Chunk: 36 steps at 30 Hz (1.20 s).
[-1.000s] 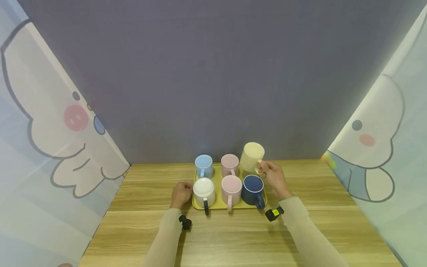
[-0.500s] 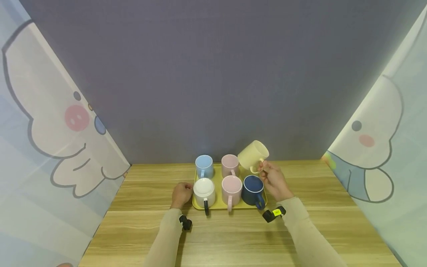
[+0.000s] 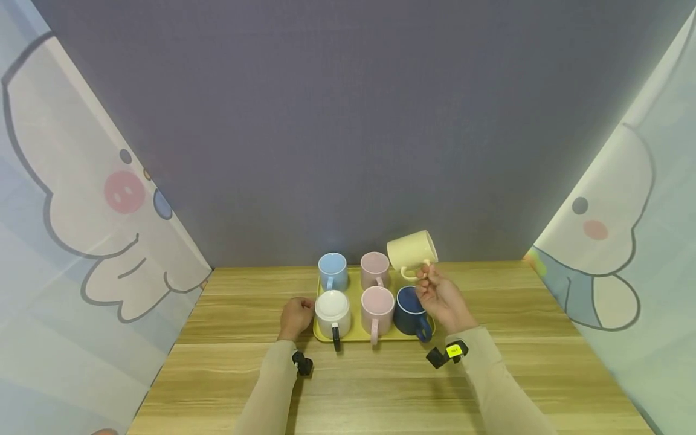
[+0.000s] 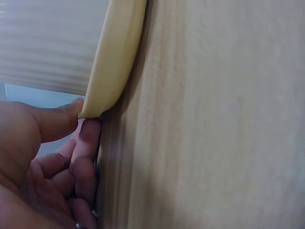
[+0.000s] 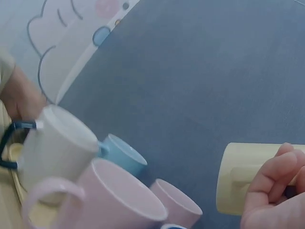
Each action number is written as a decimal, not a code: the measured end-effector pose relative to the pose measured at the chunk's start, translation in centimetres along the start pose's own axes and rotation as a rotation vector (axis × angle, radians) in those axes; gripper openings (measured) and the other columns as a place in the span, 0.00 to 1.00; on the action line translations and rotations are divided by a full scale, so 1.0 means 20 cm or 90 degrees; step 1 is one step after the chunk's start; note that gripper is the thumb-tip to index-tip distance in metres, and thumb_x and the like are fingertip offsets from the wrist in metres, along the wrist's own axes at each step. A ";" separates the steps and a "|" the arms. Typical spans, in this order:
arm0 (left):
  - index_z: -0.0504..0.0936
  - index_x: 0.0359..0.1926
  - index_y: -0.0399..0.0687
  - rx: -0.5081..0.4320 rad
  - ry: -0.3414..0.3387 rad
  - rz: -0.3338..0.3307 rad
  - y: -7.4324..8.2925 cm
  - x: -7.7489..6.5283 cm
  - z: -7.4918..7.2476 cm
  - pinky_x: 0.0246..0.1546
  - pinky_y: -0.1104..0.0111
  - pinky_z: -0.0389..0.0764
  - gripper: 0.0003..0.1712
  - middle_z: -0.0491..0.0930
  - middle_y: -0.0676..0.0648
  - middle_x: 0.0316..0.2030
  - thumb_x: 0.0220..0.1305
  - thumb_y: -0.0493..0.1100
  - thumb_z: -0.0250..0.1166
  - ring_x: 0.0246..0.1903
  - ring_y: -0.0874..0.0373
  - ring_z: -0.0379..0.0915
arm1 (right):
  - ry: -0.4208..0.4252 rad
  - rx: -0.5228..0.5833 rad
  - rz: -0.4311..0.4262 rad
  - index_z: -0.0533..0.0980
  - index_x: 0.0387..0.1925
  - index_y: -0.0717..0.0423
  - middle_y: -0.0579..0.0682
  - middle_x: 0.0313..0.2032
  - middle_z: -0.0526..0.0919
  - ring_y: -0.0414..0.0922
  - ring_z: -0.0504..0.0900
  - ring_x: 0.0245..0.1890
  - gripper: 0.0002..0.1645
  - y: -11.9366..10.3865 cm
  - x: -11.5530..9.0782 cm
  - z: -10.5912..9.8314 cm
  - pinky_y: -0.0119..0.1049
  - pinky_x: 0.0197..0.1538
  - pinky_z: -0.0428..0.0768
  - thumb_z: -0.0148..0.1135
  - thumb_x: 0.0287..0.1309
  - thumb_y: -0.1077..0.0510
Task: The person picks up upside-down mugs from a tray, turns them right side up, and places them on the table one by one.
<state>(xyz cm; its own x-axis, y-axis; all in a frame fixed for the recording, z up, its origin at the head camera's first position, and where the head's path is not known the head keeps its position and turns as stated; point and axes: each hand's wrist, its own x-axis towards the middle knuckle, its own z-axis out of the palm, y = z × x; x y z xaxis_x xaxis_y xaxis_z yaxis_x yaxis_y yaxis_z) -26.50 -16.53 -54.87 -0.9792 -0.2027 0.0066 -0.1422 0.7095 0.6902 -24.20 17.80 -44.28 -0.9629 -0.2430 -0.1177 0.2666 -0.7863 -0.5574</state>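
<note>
At the left edge of the yellow tray (image 3: 356, 308), my left hand (image 3: 295, 317) pinches the rim between thumb and forefinger, as the left wrist view shows. My right hand (image 3: 444, 302) grips a cream mug (image 3: 410, 249) by its handle above the tray's back right. That mug lies tipped nearly on its side, mouth to the right. Standing upright on the tray are a light blue mug (image 3: 333, 272), a white mug (image 3: 333, 314) with a black handle, a front pink mug (image 3: 377, 311), a back pink mug (image 3: 374, 272) and a navy mug (image 3: 406, 320), partly hidden by my right hand.
The tray rests on a wooden table (image 3: 370, 386). Close behind it rises a dark grey panel (image 3: 348, 133). Cartoon-printed curtains, a left one (image 3: 81, 254) and a right one (image 3: 625, 241), flank the table.
My right hand has turned the cream mug from nearly upright onto its side, its mouth swinging to the right. My left hand and the mugs on the tray have stayed in place.
</note>
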 end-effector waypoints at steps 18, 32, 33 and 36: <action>0.85 0.31 0.45 0.017 0.013 -0.010 -0.01 0.02 0.02 0.31 0.62 0.73 0.09 0.85 0.46 0.31 0.58 0.44 0.63 0.31 0.53 0.77 | -0.107 0.232 0.032 0.67 0.32 0.54 0.49 0.28 0.75 0.38 0.71 0.23 0.15 0.09 0.02 -0.03 0.23 0.29 0.66 0.38 0.71 0.51; 0.85 0.34 0.42 0.004 0.046 0.017 0.00 0.00 0.02 0.31 0.60 0.75 0.10 0.85 0.44 0.31 0.59 0.43 0.61 0.32 0.50 0.79 | -0.162 0.285 0.022 0.68 0.32 0.56 0.49 0.28 0.76 0.38 0.70 0.23 0.17 0.14 0.02 -0.03 0.22 0.30 0.60 0.39 0.69 0.50; 0.85 0.34 0.41 -0.014 0.055 0.027 0.01 0.00 0.01 0.31 0.60 0.76 0.10 0.85 0.42 0.31 0.59 0.42 0.60 0.32 0.50 0.79 | -0.164 0.285 0.022 0.68 0.32 0.56 0.49 0.28 0.76 0.38 0.70 0.23 0.17 0.14 0.02 -0.03 0.22 0.31 0.59 0.39 0.69 0.50; 0.85 0.35 0.39 -0.080 0.087 0.038 0.07 0.00 -0.03 0.29 0.62 0.76 0.10 0.84 0.41 0.30 0.61 0.41 0.60 0.30 0.50 0.79 | -0.173 0.284 0.021 0.69 0.31 0.56 0.49 0.28 0.77 0.38 0.71 0.23 0.18 0.14 0.02 -0.02 0.21 0.31 0.57 0.39 0.69 0.49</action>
<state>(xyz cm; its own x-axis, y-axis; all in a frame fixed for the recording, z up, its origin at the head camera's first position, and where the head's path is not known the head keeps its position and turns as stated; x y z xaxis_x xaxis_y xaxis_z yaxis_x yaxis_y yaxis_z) -26.55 -16.06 -53.47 -0.9557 -0.2576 0.1426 -0.0560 0.6346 0.7708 -23.84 15.74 -46.32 -0.9235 -0.3640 0.1209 0.3462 -0.9268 -0.1456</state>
